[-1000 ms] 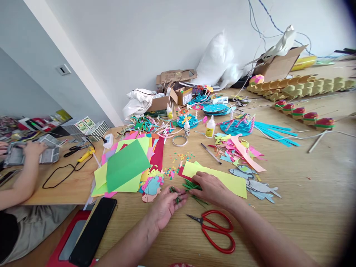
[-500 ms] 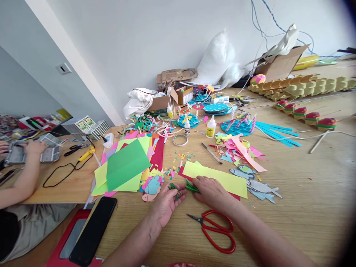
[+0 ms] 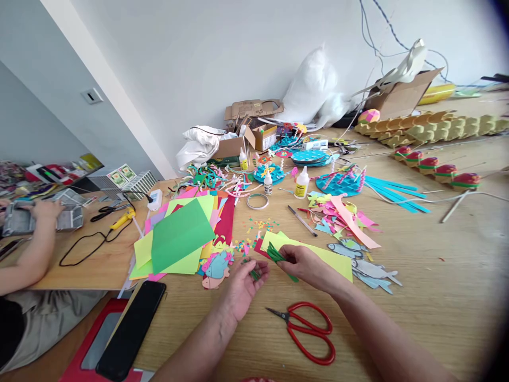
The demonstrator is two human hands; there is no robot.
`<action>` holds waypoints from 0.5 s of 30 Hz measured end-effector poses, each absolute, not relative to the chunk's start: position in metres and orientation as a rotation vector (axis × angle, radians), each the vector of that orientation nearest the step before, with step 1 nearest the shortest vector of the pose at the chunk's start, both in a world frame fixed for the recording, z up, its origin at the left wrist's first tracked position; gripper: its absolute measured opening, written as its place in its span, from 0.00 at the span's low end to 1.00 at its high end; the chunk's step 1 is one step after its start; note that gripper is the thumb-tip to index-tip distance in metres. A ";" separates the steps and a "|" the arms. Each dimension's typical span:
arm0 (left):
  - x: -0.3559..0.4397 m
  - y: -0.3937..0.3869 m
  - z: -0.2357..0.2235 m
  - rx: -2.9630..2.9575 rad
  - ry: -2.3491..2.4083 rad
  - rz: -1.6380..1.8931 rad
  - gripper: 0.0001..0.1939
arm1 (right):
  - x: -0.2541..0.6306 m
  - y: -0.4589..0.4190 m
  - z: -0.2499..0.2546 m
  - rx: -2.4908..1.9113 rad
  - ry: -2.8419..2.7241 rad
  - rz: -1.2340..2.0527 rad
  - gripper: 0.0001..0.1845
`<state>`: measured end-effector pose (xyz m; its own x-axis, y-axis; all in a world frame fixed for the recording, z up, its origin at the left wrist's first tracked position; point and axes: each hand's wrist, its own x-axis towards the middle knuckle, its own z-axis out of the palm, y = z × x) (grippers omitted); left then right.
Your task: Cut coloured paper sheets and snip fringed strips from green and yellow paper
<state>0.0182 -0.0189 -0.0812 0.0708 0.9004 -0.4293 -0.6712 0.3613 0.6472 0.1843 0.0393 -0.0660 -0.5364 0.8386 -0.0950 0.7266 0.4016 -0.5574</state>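
My right hand (image 3: 306,267) pinches a small bundle of thin dark green paper strips (image 3: 278,255), lifted just above a yellow paper sheet (image 3: 330,260). My left hand (image 3: 241,286) lies palm up beside it on the wooden table (image 3: 417,307), fingers curled round a few more green paper strips (image 3: 253,273). Red-handled scissors (image 3: 308,330) lie near the table's front edge, just below my right forearm.
A stack of coloured paper with a green sheet (image 3: 178,233) on top lies to the left. A black phone (image 3: 129,334) rests at the front left. Glue bottles (image 3: 301,183), paper fish (image 3: 363,260), scraps and boxes crowd the back. Another person's arm (image 3: 29,254) works at a left-hand desk.
My right hand has gathered the green strips off the table and lifted them a little up and back. My left hand has turned more palm up.
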 end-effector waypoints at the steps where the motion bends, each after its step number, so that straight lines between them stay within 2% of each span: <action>1: 0.023 -0.017 -0.081 0.304 0.871 1.203 0.06 | 0.184 0.038 -0.065 -1.385 -2.442 0.836 0.09; 9: 0.063 -0.007 -0.083 0.156 0.743 1.189 0.12 | 0.169 0.028 -0.065 -1.472 -2.400 0.706 0.08; 15: 0.060 0.004 -0.082 0.074 0.787 1.243 0.08 | 0.173 0.030 -0.064 -1.363 -2.475 0.668 0.10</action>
